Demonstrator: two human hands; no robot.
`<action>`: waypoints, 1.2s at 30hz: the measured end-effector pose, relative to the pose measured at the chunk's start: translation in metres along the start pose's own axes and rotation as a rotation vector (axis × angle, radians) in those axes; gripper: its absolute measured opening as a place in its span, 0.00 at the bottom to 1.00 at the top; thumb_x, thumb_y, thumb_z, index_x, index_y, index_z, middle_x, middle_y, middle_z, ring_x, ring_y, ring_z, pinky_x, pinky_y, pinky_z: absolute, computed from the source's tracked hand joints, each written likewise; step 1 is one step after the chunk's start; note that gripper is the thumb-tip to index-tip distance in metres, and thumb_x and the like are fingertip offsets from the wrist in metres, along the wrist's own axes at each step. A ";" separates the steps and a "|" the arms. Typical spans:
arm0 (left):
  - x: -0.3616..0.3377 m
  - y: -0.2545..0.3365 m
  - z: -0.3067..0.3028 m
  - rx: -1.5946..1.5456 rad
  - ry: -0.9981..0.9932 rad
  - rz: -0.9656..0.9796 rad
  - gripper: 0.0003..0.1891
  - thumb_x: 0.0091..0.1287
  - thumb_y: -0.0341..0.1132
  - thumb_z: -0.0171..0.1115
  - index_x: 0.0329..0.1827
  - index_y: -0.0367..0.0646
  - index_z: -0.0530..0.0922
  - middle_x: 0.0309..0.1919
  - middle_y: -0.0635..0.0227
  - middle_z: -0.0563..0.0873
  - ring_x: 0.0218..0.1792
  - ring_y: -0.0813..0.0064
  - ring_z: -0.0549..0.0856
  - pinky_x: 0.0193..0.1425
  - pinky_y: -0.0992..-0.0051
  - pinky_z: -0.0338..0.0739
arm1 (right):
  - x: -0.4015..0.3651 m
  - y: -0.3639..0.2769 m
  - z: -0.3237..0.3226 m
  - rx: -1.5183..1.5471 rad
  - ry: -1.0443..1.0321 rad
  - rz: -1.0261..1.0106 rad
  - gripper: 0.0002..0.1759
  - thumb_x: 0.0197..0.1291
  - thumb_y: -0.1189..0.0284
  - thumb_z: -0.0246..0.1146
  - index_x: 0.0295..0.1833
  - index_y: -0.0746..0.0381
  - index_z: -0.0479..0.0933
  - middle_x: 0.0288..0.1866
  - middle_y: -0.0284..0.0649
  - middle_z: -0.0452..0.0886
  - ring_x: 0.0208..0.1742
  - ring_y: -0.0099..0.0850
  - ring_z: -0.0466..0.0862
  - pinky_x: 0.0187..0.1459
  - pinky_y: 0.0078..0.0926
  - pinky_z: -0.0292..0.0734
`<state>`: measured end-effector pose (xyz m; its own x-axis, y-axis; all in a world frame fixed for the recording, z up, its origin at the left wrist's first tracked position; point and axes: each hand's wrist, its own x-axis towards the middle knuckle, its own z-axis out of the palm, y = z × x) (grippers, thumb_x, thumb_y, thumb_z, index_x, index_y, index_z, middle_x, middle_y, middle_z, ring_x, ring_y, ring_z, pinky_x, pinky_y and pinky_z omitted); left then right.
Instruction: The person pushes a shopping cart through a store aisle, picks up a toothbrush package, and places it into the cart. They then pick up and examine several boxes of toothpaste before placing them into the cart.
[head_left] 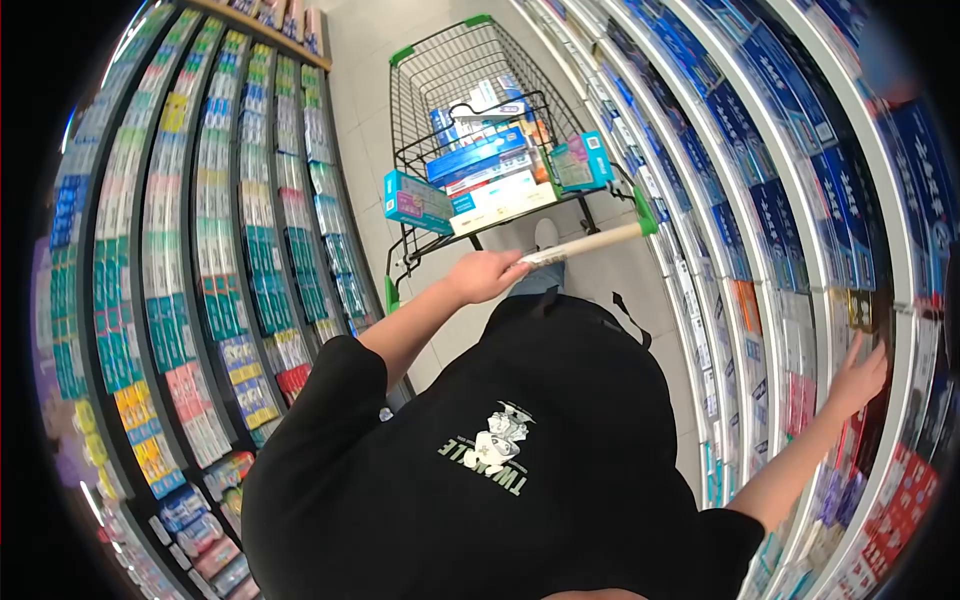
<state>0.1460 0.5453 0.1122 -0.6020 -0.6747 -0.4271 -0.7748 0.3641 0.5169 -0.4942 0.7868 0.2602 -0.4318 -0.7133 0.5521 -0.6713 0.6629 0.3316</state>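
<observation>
Along the pale tiled aisle (355,60), head view: left hand (487,276) wrapped round the cream bar handle (590,244) of a black wire cart (402,53); right hand (858,380), fingers parted, at the white metal shelf (903,340) near a black-and-gold carton (861,308), contact unclear; seemingly selecting, which calls for a settled grip

Brightly, evenly lit, with faint shadows; bowed strongly along the shelves (901,250), softened toward the rim, black at the corners.
</observation>
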 end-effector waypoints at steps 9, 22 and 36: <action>0.070 -0.055 0.001 0.143 0.729 -0.281 0.23 0.72 0.43 0.67 0.65 0.40 0.78 0.63 0.51 0.84 0.65 0.48 0.82 0.64 0.53 0.80 | -0.108 -0.200 -0.026 0.805 -0.155 -0.452 0.13 0.68 0.74 0.71 0.56 0.62 0.83 0.56 0.43 0.87 0.58 0.46 0.84 0.65 0.45 0.75; 0.067 -0.106 -0.029 -0.100 0.310 -0.257 0.41 0.56 0.55 0.84 0.67 0.35 0.81 0.59 0.52 0.86 0.63 0.54 0.84 0.69 0.60 0.77 | -0.116 -0.255 -0.078 1.020 -0.314 -0.413 0.09 0.66 0.76 0.71 0.50 0.62 0.85 0.50 0.40 0.88 0.54 0.42 0.85 0.61 0.41 0.75; -0.003 0.065 -0.099 -0.405 -0.227 0.312 0.33 0.61 0.45 0.83 0.66 0.38 0.82 0.50 0.60 0.91 0.50 0.70 0.89 0.58 0.68 0.83 | -0.053 -0.297 -0.157 1.200 -0.682 -0.559 0.48 0.54 0.52 0.82 0.79 0.53 0.74 0.74 0.47 0.78 0.73 0.50 0.78 0.74 0.45 0.73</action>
<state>0.1170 0.5075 0.2203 -0.8520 -0.4031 -0.3340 -0.4439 0.2181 0.8691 -0.1772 0.6631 0.2525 0.0789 -0.9969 0.0015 -0.7781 -0.0625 -0.6250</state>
